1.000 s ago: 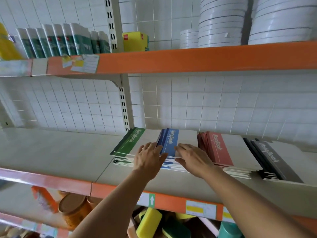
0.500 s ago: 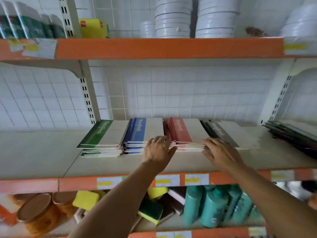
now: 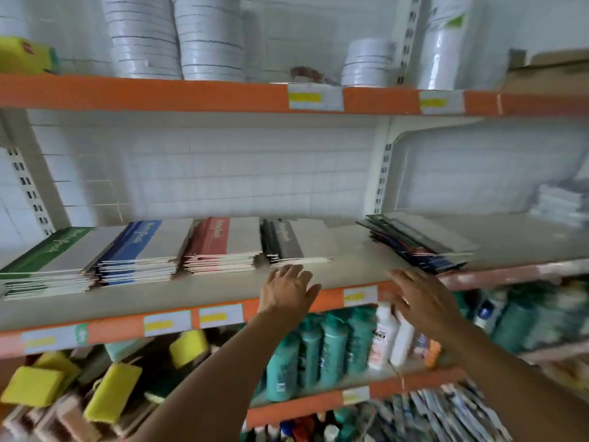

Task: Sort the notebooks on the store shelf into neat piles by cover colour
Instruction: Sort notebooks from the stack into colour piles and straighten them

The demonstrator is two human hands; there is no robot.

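Four notebook piles lie side by side on the middle shelf [image 3: 223, 285]: a green pile [image 3: 47, 260], a blue pile [image 3: 140, 247], a red pile [image 3: 223, 244] and a black pile [image 3: 293, 242]. Further right sits a loose mixed stack of notebooks [image 3: 417, 242], fanned and askew. My left hand [image 3: 288, 290] hovers with straight fingers just in front of the black pile, holding nothing. My right hand [image 3: 420, 298] is spread open over the shelf's front edge, below and left of the mixed stack, apart from it. The picture is blurred by motion.
Stacks of white plates [image 3: 178, 43] fill the orange-edged shelf above. Below are teal bottles [image 3: 318, 352], white bottles [image 3: 385, 336] and yellow sponges [image 3: 35, 384]. A white upright post [image 3: 382, 173] stands behind the shelf between the black pile and the mixed stack. More white stacked items [image 3: 561, 205] sit far right.
The view has swung right. Both hands left the blue and red piles and moved right along the shelf; the right hand now reaches toward the mixed stack that has come into view.
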